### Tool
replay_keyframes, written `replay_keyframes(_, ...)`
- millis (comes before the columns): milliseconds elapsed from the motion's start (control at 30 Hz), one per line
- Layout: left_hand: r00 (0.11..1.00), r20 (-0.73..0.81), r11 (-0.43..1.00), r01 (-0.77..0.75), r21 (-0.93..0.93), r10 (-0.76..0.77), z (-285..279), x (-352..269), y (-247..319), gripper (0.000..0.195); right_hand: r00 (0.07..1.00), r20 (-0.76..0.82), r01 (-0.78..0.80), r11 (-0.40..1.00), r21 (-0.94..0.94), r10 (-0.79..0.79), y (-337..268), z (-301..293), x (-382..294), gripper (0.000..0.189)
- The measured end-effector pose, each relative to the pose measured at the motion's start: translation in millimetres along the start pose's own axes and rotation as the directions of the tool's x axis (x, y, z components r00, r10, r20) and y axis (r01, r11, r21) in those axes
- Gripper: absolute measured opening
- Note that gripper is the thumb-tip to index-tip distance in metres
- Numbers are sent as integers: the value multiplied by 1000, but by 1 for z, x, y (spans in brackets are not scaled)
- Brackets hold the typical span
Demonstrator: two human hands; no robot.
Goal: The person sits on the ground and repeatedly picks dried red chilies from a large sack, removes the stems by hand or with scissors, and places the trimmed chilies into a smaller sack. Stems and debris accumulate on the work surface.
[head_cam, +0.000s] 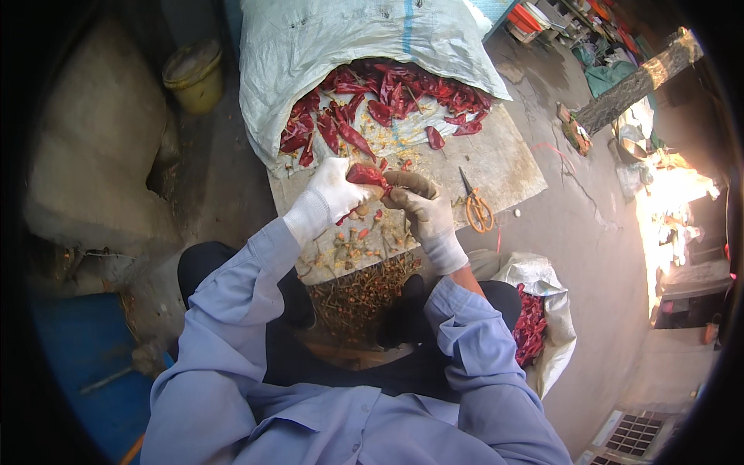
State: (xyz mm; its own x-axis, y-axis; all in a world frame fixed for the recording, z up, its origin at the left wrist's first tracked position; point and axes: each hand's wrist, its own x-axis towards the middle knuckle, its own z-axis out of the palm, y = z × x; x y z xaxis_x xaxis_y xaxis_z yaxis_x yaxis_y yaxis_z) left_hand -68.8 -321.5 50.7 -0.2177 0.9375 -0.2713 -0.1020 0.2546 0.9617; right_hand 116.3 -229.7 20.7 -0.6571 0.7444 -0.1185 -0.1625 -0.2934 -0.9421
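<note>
My left hand (335, 189), in a white knit glove, grips a dried red chili pepper (366, 174). The gloved fingers of my right hand (419, 200) are pinched at the pepper's right end; whether they hold its stem is too small to tell. Both hands are above a worn board (505, 157). Beyond them a large white woven sack (349, 29) lies with its mouth towards me, and dried red chilies (401, 93) spill out of it. Scissors with orange handles (478, 212) rest on the board to the right of my right hand. Cut stems and seeds (354, 244) are scattered below my hands.
A heap of chili stems (360, 296) covers the ground between my feet. At my right knee stands a white sack (555, 325) with red chili pieces (529, 325). A yellowish bucket (195, 78) is at the upper left, and a log (639, 84) slants across the upper right.
</note>
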Motion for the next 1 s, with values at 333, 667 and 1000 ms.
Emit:
replay_keyframes(333,990,127,987,38,155,-59,6,-4,0,25,998,23,-41,870,-492,60,-29,2,-10,26)
replay_keyframes(667,980,50,981,-191,-7,192,10,-5,-14,20,989,-145,60,985,164,-36,7,7,-9,18)
replay_keyframes(1000,935,-163,887,-350,-302,314,-23,-11,40,14,1000,7,4,462,-887,5,13,-11,8,24)
